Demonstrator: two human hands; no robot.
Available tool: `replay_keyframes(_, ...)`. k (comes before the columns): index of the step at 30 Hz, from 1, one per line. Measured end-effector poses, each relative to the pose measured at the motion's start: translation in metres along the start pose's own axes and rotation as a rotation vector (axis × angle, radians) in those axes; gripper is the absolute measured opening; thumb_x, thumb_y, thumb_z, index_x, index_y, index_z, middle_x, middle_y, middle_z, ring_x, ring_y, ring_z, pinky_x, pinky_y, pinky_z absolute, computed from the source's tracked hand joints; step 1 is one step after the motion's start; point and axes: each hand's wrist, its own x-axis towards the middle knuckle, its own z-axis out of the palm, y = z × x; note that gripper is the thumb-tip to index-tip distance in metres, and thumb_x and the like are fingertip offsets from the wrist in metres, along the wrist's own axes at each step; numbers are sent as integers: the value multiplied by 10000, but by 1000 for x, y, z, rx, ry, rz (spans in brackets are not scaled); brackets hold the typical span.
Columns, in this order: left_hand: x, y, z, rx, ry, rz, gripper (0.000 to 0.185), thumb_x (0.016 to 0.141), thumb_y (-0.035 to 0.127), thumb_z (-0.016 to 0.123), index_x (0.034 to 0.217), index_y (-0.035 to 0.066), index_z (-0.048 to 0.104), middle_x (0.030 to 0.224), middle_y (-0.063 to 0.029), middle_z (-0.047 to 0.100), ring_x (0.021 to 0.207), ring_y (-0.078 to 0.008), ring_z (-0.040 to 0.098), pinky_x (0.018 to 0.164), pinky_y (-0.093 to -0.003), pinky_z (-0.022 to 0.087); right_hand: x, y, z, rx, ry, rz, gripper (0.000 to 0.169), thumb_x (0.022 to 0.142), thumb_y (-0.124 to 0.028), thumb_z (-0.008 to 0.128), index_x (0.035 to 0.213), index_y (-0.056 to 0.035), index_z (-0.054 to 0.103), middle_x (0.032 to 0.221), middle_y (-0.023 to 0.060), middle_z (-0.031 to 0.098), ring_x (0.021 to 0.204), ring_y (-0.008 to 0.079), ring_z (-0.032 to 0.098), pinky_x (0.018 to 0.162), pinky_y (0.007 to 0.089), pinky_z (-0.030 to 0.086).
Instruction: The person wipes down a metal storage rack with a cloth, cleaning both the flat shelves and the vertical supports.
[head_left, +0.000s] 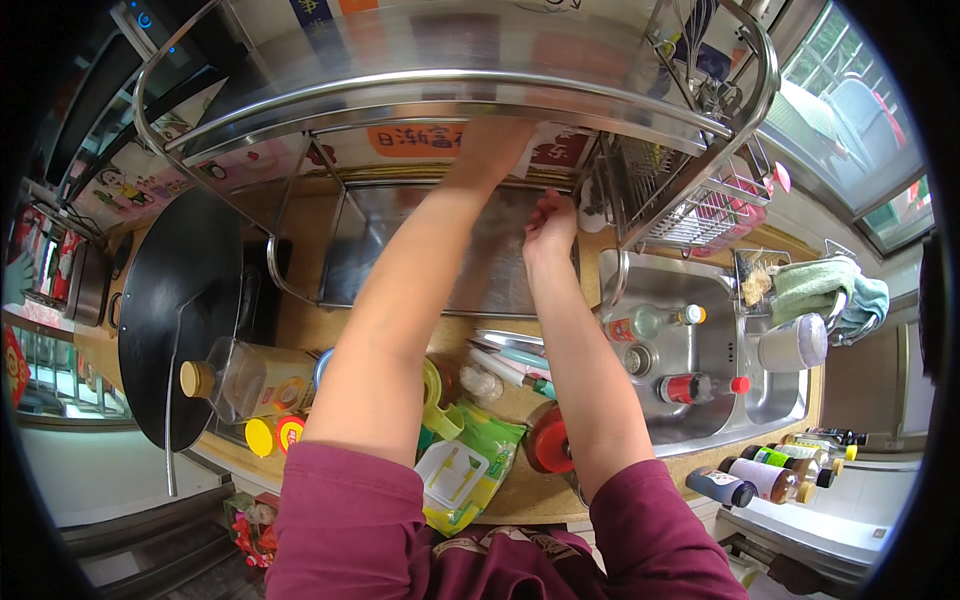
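Note:
My left hand (504, 135) reaches up beneath the raised metal shelf (420, 52), its fingers hidden by the shelf's front edge. A white wipe or cloth (527, 154) shows right beside it, against the back wall; I cannot see how the fingers meet it. Lower and to the right, my right hand (551, 223) has its fingers loosely curled with nothing visible in them. It is over the right side of the stainless-steel lower shelf (390, 232), near the rack's side frame. On the counter between my forearms lies a green wipes packet (472, 472) with a white lid.
A large black wok (176, 315) stands at left, beside a plastic oil jug (255, 379). Knives (510, 364) and a red-lidded jar (551, 442) are on the counter. The sink (720, 300) at right holds bottles; several more bottles (765, 480) stand on the near right edge.

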Motion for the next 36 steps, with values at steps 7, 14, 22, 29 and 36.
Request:
replay_keyframes(7, -17, -48, -5, 215, 14, 32, 183, 748, 208, 513, 895, 146, 604, 834, -94, 589, 777, -260, 569, 680, -368, 442, -7, 8, 8, -13, -18, -6, 264, 674, -131, 444, 892, -15, 537, 576, -11, 423, 442, 70, 344, 377, 208, 224)
replay_keyframes(14, -42, -101, -11, 287, 134, 38, 168, 732, 182, 529, 874, 124, 598, 775, -93, 590, 773, -251, 559, 692, -369, 428, -6, 12, 6, -27, -48, 2, 269, 713, -161, 436, 921, -22, 537, 616, -2, 456, 472, 78, 370, 407, 216, 253)
replay_keyframes(22, -38, -94, -17, 411, 174, 140, 114, 661, 116, 538, 745, 69, 599, 676, -93, 591, 682, -251, 584, 622, -355, 468, -5, 0, 9, 48, -18, 32, 110, 725, -194, 499, 682, -93, 491, 577, -14, 451, 468, 75, 377, 408, 227, 250)
replay_keyframes(29, -17, -43, -13, 228, 60, 146, 107, 665, 94, 515, 711, 54, 603, 703, -114, 593, 692, -249, 587, 581, -354, 473, 1, -9, 2, 63, -52, -2, 133, 740, -188, 471, 758, -73, 536, 575, -21, 450, 455, 72, 375, 400, 218, 251)
replay_keyframes(36, 7, -2, 4, 194, 3, 153, 139, 699, 96, 500, 792, 56, 596, 763, -117, 595, 690, -270, 588, 583, -371, 479, 6, -5, -10, 59, -35, -1, 252, 726, -184, 437, 888, -24, 547, 580, -11, 444, 455, 73, 361, 403, 213, 246)
